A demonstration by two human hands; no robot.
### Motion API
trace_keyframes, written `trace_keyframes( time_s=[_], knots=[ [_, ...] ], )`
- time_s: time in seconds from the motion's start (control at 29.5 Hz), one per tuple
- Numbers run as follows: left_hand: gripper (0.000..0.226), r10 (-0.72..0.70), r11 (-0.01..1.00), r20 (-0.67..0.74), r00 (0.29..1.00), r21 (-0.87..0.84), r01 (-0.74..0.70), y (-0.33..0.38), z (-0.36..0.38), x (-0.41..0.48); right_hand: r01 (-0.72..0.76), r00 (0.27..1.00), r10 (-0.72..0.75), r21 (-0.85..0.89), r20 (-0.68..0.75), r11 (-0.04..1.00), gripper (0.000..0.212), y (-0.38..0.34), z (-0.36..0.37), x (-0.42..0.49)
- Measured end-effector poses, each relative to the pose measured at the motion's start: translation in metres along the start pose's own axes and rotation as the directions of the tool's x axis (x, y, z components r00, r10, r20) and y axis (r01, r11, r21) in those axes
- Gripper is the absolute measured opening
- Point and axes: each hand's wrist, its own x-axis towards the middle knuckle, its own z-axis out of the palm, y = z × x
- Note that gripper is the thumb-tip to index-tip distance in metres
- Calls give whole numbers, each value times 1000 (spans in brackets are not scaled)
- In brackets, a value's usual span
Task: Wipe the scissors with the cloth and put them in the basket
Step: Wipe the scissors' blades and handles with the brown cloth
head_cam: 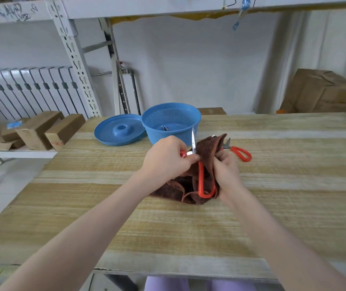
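Note:
My left hand point(167, 157) grips a pair of red-handled scissors point(201, 179) near the pivot, blades pointing up and away. My right hand point(226, 171) holds a brown cloth point(207, 152) wrapped against one blade; the rest of the cloth hangs down onto the wooden table point(294, 185). One red handle loop shows in front of the cloth. A blue perforated basket point(171, 120) stands just beyond my hands, with a metal item lying inside. A second pair of red-handled scissors point(240, 153) lies on the table to the right of the cloth.
A blue perforated lid point(119, 131) lies left of the basket. Cardboard boxes point(41, 131) sit on a low shelf at the left, and a larger carton point(323, 91) stands at the back right. A metal rack upright point(73, 57) and a radiator point(27, 91) stand behind.

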Motion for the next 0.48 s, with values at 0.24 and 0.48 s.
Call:
trace_keyframes(
  time_s=[0.24,0.48],
  knots=[
    [50,20,998,-95,995,55,-15,2,1,1,79,994,-85,-83,-73,993,19,-10,9,2],
    [49,-4,999,-79,997,51,9,-3,3,0,-8,1000,8,-33,4,999,30,-6,7,5]
  ],
)
